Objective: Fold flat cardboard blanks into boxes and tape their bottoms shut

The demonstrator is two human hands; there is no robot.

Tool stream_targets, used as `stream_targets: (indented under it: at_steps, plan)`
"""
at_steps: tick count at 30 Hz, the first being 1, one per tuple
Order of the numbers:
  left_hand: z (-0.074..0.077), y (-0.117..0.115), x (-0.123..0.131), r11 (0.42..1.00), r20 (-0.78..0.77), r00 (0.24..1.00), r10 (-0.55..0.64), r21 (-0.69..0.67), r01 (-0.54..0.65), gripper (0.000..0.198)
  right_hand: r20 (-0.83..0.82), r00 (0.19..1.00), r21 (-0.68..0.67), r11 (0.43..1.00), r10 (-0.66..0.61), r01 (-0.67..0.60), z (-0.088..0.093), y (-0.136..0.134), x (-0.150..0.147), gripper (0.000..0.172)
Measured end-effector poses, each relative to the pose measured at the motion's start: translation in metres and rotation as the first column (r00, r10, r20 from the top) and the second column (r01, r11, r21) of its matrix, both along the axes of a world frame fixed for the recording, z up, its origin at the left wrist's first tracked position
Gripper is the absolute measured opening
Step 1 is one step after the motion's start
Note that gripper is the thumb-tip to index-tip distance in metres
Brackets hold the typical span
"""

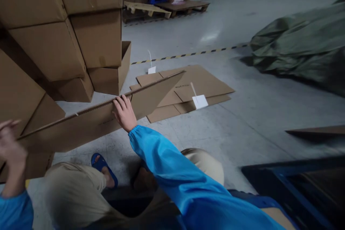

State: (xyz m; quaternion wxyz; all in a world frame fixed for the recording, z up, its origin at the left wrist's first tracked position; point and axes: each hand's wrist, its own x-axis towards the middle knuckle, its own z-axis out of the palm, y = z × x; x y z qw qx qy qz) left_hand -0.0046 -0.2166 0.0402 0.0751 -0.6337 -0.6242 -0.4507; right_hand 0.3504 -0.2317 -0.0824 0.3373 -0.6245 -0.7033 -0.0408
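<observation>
The left grip (12, 147), blurred, was positioned beside the left end of a folded cardboard panel (78, 129); whether it was clenched or released could not be determined. Stacked cartons (93, 39) stood behind the panel. The panel was held on edge, its upper edge running obliquely from lower left to upper right, above a blue slipper (104, 167) in view. The right grip (125, 113) grasped the panel, fingers over the upper edge. Flat cardboard sheets (207, 79) lay on the floor (242, 122) to the right, near a crumpled green cover (302, 43).
</observation>
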Motion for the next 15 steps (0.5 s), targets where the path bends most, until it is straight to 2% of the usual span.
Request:
stream_targets:
  at_steps: [1,2,3,4,5,6,7,8,9,10,13,15]
  plan:
    - [0.005,0.011,0.033,0.982,-0.042,0.983,-0.177,-0.066,0.174,0.053,-0.014,1.0,0.016,1.0,-0.013,0.013,-0.001,-0.001,0.0,0.045]
    - [0.006,0.024,0.065,0.901,-0.082,0.916,-0.392,-0.234,0.364,0.053,-0.03,0.999,0.033,0.999,-0.032,0.033,-0.002,-0.003,0.0,0.042]
    - [0.005,0.036,0.096,0.768,-0.096,0.816,-0.571,-0.414,0.489,0.056,-0.046,0.997,0.052,0.997,-0.054,0.056,-0.002,-0.005,0.001,0.04]
    - [0.002,0.048,0.122,0.621,-0.075,0.706,-0.704,-0.548,0.561,0.062,-0.06,0.995,0.072,0.994,-0.074,0.078,-0.003,-0.009,0.001,0.037]
    - [-0.002,0.058,0.144,0.44,-0.014,0.603,-0.798,-0.697,0.566,0.066,-0.071,0.994,0.094,0.991,-0.088,0.094,-0.004,-0.012,0.002,0.034]
    - [-0.006,0.066,0.161,0.286,0.049,0.526,-0.849,-0.794,0.537,0.069,-0.077,0.993,0.114,0.988,-0.093,0.101,-0.005,-0.016,0.003,0.032]
    - [-0.01,0.073,0.173,0.173,0.102,0.475,-0.874,-0.849,0.5,0.07,-0.076,0.993,0.13,0.987,-0.087,0.097,-0.006,-0.02,0.005,0.031]
    - [-0.013,0.078,0.179,0.106,0.134,0.45,-0.883,-0.877,0.468,0.07,-0.07,0.995,0.142,0.986,-0.077,0.086,-0.006,-0.023,0.006,0.03]
    - [-0.014,0.082,0.182,0.089,0.137,0.441,-0.887,-0.886,0.455,0.068,-0.061,0.996,0.148,0.986,-0.066,0.075,-0.005,-0.025,0.008,0.03]
    - [-0.015,0.085,0.182,0.112,0.114,0.441,-0.89,-0.884,0.454,0.067,-0.049,0.997,0.147,0.987,-0.061,0.068,-0.004,-0.027,0.009,0.03]
    - [-0.013,0.09,0.175,0.29,-0.092,0.439,-0.894,-0.866,0.408,0.065,-0.007,0.998,0.114,0.991,-0.069,0.069,0.002,-0.026,0.01,0.024]
    - [-0.011,0.09,0.17,0.388,-0.249,0.388,-0.888,-0.857,0.339,0.061,0.024,0.998,0.074,0.995,-0.062,0.06,0.009,-0.025,0.011,0.018]
